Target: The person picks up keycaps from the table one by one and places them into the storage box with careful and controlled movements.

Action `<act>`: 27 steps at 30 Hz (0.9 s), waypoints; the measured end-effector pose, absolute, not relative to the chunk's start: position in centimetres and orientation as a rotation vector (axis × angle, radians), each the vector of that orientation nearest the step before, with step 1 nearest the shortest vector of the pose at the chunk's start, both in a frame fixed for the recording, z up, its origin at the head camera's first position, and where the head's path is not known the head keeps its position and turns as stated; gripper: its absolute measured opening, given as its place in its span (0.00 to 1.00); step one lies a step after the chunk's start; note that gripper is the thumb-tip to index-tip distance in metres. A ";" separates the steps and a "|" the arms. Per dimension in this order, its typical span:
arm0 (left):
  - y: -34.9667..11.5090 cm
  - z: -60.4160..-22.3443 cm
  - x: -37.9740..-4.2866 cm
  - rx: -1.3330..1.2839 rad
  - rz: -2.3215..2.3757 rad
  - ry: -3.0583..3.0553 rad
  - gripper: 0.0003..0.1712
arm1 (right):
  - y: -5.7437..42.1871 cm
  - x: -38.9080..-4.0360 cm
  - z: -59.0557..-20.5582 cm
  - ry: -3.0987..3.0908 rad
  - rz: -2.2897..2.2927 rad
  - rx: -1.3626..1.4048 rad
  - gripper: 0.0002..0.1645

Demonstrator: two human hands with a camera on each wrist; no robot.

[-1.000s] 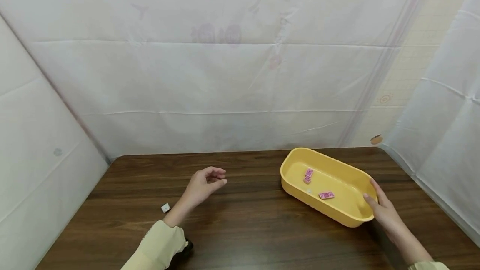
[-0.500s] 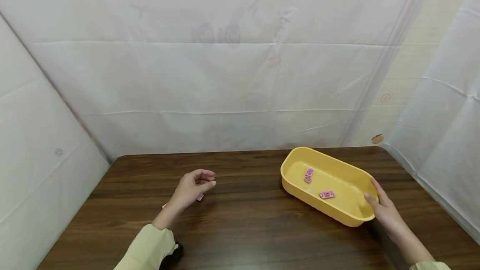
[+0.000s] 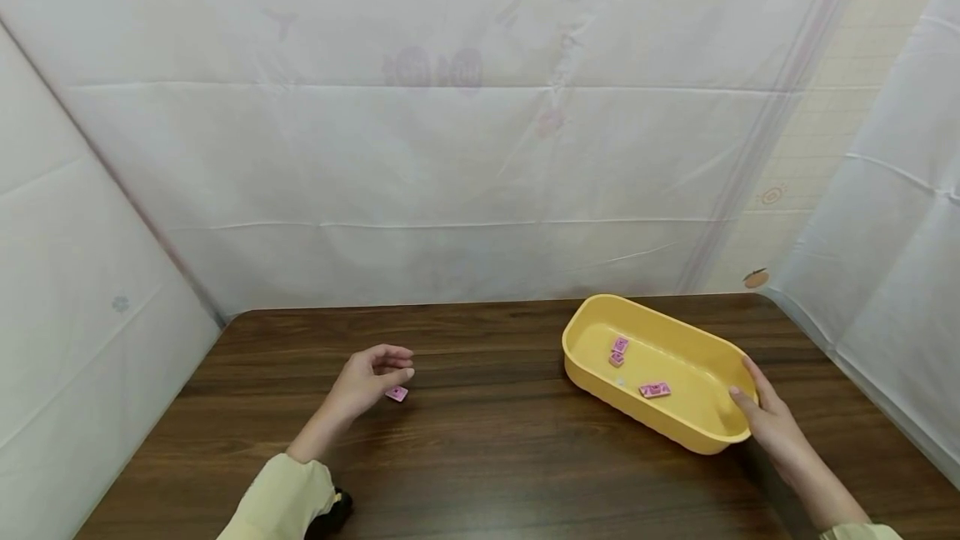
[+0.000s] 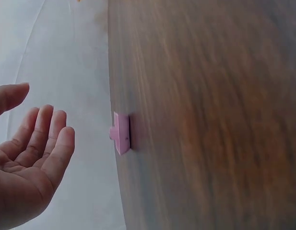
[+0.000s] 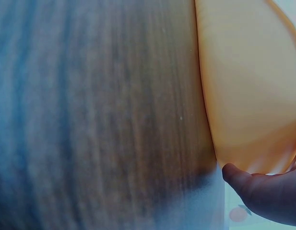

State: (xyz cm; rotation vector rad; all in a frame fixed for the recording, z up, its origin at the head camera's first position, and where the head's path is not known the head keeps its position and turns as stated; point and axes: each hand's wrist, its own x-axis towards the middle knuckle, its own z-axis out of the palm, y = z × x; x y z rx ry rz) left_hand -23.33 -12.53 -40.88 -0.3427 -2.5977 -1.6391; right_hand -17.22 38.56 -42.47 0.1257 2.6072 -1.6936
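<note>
The rim of a yellow tub (image 3: 630, 412) is gripped at lower right by the right hand (image 3: 772, 432); left of lower centre, a pink piece (image 3: 397, 394) on the counter (image 3: 487, 457) is flanked by the left hand (image 3: 366, 382), fingers (image 3: 393, 352) loosely parted. Farther back, three pink pieces (image 3: 655, 390) are held inside.

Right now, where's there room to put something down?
The big bare patch of table lies between the yellow tray and the pink piece by the left grip; it reaches the back edge. It's crowded by the right grip, which holds the tray, and inside, where pink bits lie.
</note>
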 end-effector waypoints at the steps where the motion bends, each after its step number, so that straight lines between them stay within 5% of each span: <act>1: -12.7 -40.9 -23.3 -0.356 -1.642 -2.587 0.18 | 38.6 -17.2 -42.5 2.606 -1.692 0.129 0.40; 27: -14.5 -41.5 -24.2 -0.293 -1.629 -2.783 0.17 | 38.7 -17.3 -42.5 2.607 -1.667 0.151 0.40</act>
